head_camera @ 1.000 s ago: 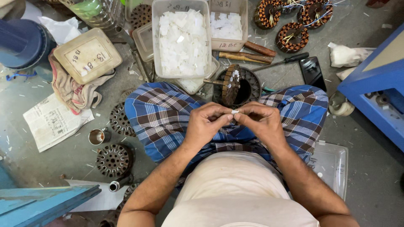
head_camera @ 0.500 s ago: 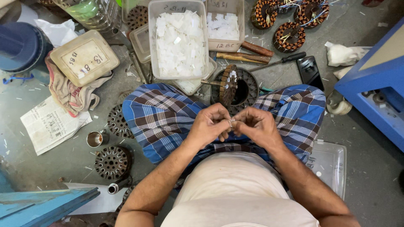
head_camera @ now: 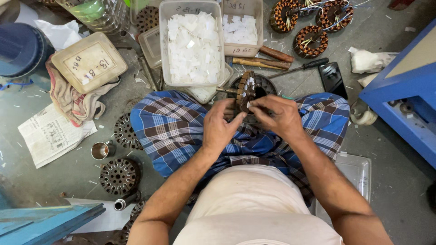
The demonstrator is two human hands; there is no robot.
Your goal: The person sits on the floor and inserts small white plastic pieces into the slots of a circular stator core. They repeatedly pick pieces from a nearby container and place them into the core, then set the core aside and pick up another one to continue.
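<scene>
Stator core (head_camera: 245, 93) stands on edge over the lap, left hand (head_camera: 221, 127) gripping its lower rim to steady it, right hand (head_camera: 278, 117) pinching a white slip (head_camera: 250, 81) at its slots (tub of slips (head_camera: 193, 43) just ahead).

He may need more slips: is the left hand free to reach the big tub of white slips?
Probably yes. The left hand is at the slotted core with the right hand, and the tub stands open just beyond it, with nothing in between. It would have to let go of the core first.
</scene>
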